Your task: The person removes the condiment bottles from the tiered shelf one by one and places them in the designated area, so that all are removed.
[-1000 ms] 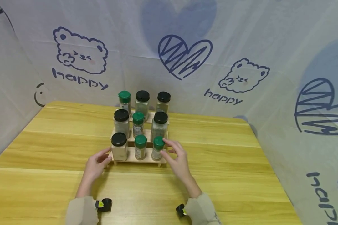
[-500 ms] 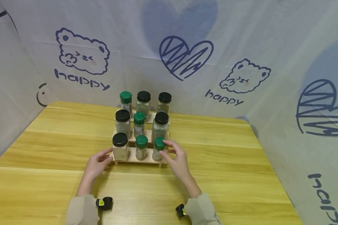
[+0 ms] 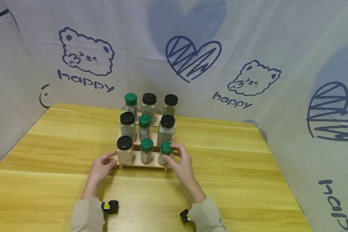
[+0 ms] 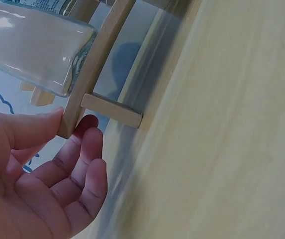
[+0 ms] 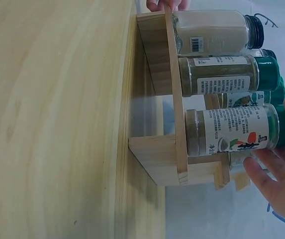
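The spice jar (image 5: pixel 234 130) stood upright on the front step, at the right hand's end of the rack (image 3: pixel 154 163); its label hid most of the contents, though something brown showed near the base. Midway between the hands stood a small bottle (image 3: pixel 146 154), green-capped, with brownish stuff inside; just beside the left hand, a square jar (image 3: pixel 125 155) held pale powder under a black lid. Beyond the hands, the middle step bore a black-lidded jar (image 3: pixel 128 129) on each side of a green-capped bottle (image 3: pixel 144 130); the back step, farthest from the hands, bore three more containers; their contents were hard to make out, and nearer lids covered parts of them; the left wrist view cut off the square jar's top. The right hand (image 3: pixel 184 164) had its thumb and fingers bent round the spice jar's green cap; the left hand (image 3: pixel 101 167) pinched the rack's end between thumb and forefinger, its other fingers loosely curled. Wooden table (image 3: pixel 235 167) lay under both hands; printed cloth (image 3: pixel 142 35) hung beyond.
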Tool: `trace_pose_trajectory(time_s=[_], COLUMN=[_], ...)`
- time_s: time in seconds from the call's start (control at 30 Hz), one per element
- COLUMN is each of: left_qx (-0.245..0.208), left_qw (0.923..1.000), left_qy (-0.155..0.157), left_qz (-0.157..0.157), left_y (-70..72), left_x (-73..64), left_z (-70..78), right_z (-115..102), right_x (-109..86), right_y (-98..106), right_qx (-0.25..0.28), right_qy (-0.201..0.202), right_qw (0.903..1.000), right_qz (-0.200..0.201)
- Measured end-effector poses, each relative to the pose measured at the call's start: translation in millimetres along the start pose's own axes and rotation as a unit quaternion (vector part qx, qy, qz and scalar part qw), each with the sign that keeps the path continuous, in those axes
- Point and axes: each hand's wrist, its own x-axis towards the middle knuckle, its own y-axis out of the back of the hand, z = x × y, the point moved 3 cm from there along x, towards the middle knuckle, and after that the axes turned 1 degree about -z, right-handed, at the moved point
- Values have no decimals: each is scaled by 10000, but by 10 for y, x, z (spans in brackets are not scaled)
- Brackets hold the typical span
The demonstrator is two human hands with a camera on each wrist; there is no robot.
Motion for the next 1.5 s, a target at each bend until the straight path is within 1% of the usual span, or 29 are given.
trace_pose_trajectory(time_s=[0.17,0.33,0.53,0.77,0.97,1.3,1.5], left_qx=[-59,-128,-141,-114,-212,-414,-433], left_qw=[10000,9998,9996,9992,9991,9980,9981], left_qy=[40,127,230,351,338,437,387], left_qz=[-55,-80,-97,-150,-153,-168,-183], left_y=[-5,-9,-9,-8,-10,1,-4], left_x=[1,3,4,11,23,21,22], left_z=[6,6,7,5,7,7,6], right_z=[0,6,14,29,55,146,226], right_x=[0,-9,-25,-17,5,63,118], right_y=[-4,4,31,121,229,381,451], right_qx=[-34,-53,-220,-244,-325,-491,-413], right_qy=[165,349,518,653,808,642,260], right_qw=[9997,9984,9960,9928,9883,9854,9863], right_qz=[162,451,688,972,1252,1498,1577])
